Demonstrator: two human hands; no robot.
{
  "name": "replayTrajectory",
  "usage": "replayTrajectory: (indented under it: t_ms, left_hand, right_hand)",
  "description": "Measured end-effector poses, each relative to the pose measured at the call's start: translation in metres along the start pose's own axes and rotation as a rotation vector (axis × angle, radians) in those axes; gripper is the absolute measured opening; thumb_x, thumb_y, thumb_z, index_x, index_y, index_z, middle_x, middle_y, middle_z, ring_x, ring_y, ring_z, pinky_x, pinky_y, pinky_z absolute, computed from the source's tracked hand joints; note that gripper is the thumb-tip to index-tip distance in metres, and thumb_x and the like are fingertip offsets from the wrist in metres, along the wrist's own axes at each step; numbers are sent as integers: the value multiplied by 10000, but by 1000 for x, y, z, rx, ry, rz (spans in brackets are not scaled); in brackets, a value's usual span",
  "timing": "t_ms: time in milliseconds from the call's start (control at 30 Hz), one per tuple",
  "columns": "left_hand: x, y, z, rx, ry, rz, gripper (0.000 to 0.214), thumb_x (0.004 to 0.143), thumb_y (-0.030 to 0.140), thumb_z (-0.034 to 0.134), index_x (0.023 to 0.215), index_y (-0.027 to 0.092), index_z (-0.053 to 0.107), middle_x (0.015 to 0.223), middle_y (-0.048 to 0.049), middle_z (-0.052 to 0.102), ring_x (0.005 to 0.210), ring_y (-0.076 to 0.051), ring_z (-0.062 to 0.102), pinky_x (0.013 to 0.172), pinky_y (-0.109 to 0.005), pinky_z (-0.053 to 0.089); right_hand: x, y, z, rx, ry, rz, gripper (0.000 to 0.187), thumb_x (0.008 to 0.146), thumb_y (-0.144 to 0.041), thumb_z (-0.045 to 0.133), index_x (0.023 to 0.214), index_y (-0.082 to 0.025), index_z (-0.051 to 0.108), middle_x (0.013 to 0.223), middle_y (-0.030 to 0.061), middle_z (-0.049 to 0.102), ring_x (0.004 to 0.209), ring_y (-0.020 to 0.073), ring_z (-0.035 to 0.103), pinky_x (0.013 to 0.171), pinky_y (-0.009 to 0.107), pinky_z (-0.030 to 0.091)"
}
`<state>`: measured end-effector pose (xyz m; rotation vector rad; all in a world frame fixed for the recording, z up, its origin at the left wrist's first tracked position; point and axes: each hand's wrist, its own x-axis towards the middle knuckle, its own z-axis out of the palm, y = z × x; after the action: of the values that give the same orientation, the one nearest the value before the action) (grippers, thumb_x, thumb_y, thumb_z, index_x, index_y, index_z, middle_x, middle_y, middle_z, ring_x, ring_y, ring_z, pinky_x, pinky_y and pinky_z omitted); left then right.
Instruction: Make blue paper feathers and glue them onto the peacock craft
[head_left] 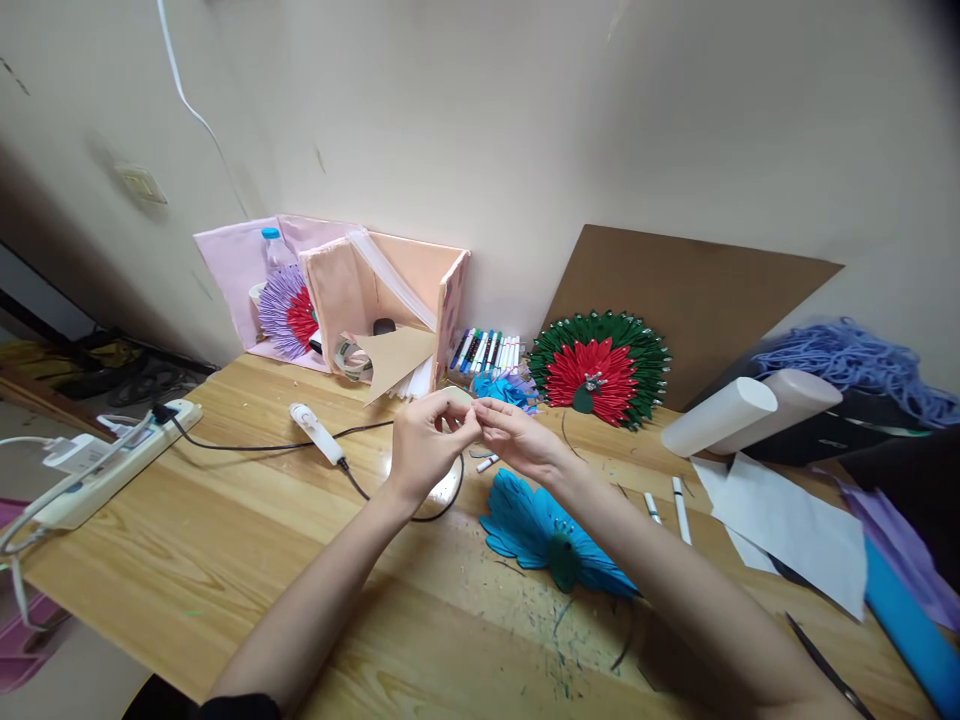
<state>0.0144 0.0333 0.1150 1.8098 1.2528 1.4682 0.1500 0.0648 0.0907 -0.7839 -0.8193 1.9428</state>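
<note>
My left hand and my right hand meet above the middle of the table, each pinched at the fingertips. Whatever lies between the fingers is too small to make out. Below my right forearm rests a blue petal fan with a dark green centre piece and small shiny beads, partly covered by the arm. Behind the hands stands a round fan with red petals and a dark green outer ring. A blue petalled piece sits just past my fingers, near a row of markers.
A power strip feeds a black cord with a white elongated piece. Pink boxes and brown cardboard stand by the wall. At right are white rolls, white sheets and scissors.
</note>
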Motion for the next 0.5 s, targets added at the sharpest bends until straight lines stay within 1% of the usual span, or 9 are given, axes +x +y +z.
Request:
replayTrajectory:
  t_ms: [100,200,267,367,500]
  left_hand:
    - [1,-1,-1,17,30,6,126,713,209,586,595,166,588,551,17,561,495,-92,439,494,-218,352]
    - [2,-3,-2,11,59,-6,140,721,219,587,597,156,574,568,17,564,495,-83,427,484,-208,348]
    - [2,-3,-4,23,66,3,138,735,232,586,623,151,598,598,10,592,504,-81,438,491,-206,354]
    - [2,-3,-4,71,58,60,135,763,244,574,690,157,647,657,-3,637,537,-85,481,524,-208,373]
    - [1,-6,-2,194,45,118,148,793,262,556,773,181,679,696,-9,654,577,-98,520,562,-218,381]
  right_hand:
    - [-2,2,5,31,18,-9,222,518,-270,805,672,-197,664,708,-35,625,693,66,560,693,174,431]
    - [-4,0,8,25,34,-32,208,533,-284,794,687,-208,678,728,-31,637,700,74,561,696,185,438]
    - [-5,-2,9,8,49,-56,197,556,-293,780,713,-211,692,761,-22,649,713,80,562,700,194,441]
    - [-6,-4,8,14,97,-80,199,559,-284,776,729,-205,710,791,-7,664,708,81,556,688,197,441]
    - [-4,-3,5,11,180,-107,225,547,-281,777,749,-197,724,781,2,669,668,73,531,644,195,427]
